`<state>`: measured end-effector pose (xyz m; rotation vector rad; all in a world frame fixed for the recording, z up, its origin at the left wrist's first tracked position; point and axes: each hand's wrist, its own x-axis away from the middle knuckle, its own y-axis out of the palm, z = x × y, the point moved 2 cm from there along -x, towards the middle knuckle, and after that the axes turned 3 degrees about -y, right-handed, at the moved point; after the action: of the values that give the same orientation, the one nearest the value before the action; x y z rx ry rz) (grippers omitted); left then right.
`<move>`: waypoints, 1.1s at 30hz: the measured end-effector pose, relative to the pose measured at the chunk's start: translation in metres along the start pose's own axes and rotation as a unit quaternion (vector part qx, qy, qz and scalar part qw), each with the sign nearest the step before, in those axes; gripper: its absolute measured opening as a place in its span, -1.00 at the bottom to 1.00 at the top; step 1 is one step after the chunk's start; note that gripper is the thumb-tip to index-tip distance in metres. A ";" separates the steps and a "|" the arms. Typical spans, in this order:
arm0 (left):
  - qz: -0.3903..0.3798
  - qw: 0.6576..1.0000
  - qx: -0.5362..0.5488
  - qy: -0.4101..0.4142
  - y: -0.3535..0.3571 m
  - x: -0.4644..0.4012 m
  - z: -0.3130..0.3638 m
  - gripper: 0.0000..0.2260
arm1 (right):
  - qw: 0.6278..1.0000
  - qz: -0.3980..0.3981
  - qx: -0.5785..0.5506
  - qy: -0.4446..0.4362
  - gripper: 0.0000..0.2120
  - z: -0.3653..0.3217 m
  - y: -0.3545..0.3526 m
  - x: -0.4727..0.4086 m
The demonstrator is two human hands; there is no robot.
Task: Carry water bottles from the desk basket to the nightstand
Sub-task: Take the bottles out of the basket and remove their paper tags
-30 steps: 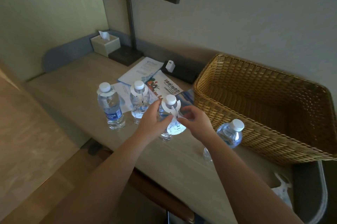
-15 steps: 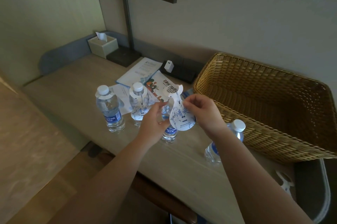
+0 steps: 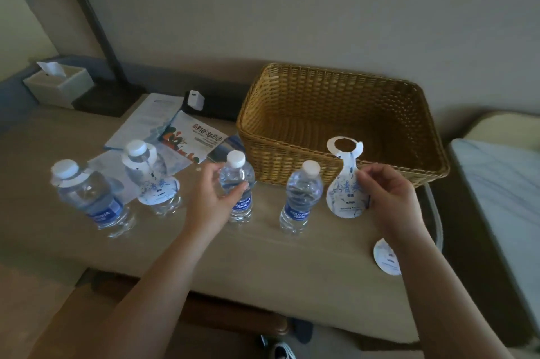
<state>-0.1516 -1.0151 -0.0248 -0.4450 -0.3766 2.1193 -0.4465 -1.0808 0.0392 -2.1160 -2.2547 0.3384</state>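
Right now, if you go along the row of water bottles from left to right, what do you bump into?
Leftmost bottle → tagged bottle → left hand on third bottle → fourth bottle → paper tag → right hand.

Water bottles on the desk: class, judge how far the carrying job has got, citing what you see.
Done: four water bottles stand on the desk, outside the wicker basket. In hand: the left hand grips the third bottle; the right hand holds a paper neck tag. Left: two bottles keep tags, and none has been carried off; no nightstand shows.
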 end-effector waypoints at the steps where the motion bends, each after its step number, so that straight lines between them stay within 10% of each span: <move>1: -0.006 1.000 0.000 0.000 0.004 0.000 0.001 -0.58 | 0.999 0.018 0.013 0.025 -0.95 0.015 -0.014 0.005; 17: -0.013 1.000 0.017 0.007 0.033 0.001 0.010 -0.56 | 0.919 0.266 0.179 0.229 -0.92 0.159 -0.080 0.032; 33: -0.015 1.000 0.005 -0.014 0.034 0.006 0.010 -0.54 | 0.955 0.165 0.197 0.146 -0.63 0.138 -0.073 0.058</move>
<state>-0.1840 -1.0300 -0.0314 -0.4011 -0.3859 2.0984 -0.5465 -1.0465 -0.0896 -2.1454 -1.5253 0.4102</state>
